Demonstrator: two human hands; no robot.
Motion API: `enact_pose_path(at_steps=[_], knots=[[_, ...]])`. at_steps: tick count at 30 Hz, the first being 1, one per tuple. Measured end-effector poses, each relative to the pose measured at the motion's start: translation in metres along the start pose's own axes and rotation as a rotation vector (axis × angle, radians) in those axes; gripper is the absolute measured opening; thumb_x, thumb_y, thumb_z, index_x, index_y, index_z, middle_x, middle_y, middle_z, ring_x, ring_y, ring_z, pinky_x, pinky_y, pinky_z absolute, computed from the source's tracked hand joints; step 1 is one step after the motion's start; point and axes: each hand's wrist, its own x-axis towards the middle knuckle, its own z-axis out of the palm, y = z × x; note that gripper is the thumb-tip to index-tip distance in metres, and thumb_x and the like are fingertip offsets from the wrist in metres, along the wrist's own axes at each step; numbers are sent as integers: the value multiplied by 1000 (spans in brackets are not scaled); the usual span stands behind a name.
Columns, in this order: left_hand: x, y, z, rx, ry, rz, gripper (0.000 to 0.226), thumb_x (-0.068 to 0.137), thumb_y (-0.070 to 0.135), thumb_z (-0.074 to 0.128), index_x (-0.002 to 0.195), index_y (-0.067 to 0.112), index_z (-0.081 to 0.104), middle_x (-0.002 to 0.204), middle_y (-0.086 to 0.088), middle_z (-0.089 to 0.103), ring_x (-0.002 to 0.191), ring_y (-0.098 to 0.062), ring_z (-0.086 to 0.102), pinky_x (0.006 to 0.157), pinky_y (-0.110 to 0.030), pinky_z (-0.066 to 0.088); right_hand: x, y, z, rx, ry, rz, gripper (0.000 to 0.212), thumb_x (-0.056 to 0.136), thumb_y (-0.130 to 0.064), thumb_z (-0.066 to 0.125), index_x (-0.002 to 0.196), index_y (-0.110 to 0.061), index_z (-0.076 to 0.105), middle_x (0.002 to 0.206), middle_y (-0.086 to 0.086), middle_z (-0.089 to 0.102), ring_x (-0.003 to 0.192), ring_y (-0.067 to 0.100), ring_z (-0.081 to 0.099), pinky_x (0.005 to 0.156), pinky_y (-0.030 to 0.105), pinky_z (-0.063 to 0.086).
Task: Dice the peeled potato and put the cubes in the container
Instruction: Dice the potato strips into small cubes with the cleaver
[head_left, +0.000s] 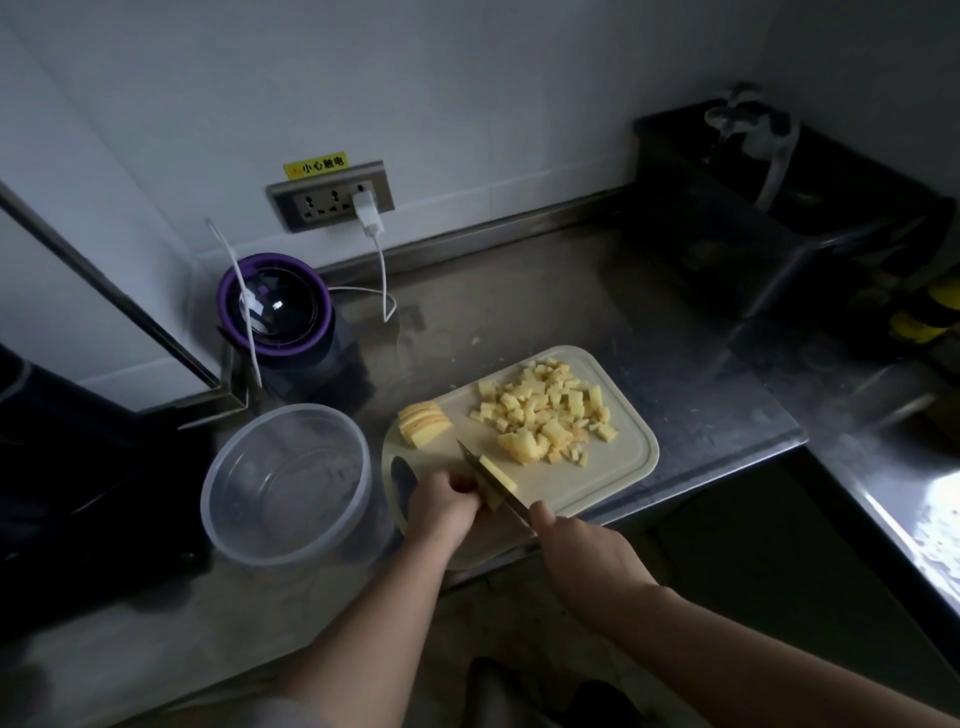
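1. Two hands busy: left hand (445, 501) curls onto a potato strip (500, 480), right hand (584, 551) grips the knife (475, 462) handle.
2. Strip sits btwn both hands, blade across it.
3. Potato cubes (545, 415) are piled beyond the right hand. Plastic container (363, 467) is just left of the left hand, so that's the nearer one.

Potato piece (498, 479) is pinned on the cutting board (615, 467) by the left hand (441, 503); the knife (470, 460) is gripped by the right hand (587, 556). Cubes (545, 415) are piled mid-board.

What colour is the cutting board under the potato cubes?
Pale cream cutting board, seen best in the head view.
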Motion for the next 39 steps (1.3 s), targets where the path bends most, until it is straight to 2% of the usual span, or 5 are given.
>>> enact_pose_path(at_steps=[13,18,30,35,39], knots=[[-5,2,-4,6,-14,38,25,90,25,63,112,15,61,109,-6,61,105,-24,57,80,-30,43,-10,2,-6,1,80,-38,50,99,-13,47,144,-20,26,83,-3,50,68,11,53,62,22,47],[-11,19,-31,-64,228,353,13,96,17,53,105,21,61,105,4,62,88,-7,56,70,-17,44,-4,3,-3,12,44,-20,50,99,-16,49,144,-21,27,89,0,55,77,13,59,71,25,53],[4,70,-20,996,-255,608,35,99,30,26,106,21,59,109,-2,61,96,-20,53,96,-41,35,1,4,-7,-2,39,-33,48,99,-15,51,142,-19,31,100,6,65,86,18,67,78,35,59],[0,73,-27,861,-242,583,31,97,33,31,96,21,59,100,1,65,90,-18,58,87,-38,46,-10,5,-15,1,47,-36,54,98,-12,50,146,-19,26,103,7,64,88,19,66,80,34,58],[-10,71,-48,324,101,700,14,97,26,44,102,25,58,92,12,61,79,-2,59,60,-16,43,-15,5,-23,22,78,-23,58,97,-10,51,146,-23,23,97,3,61,84,16,66,74,31,59]])
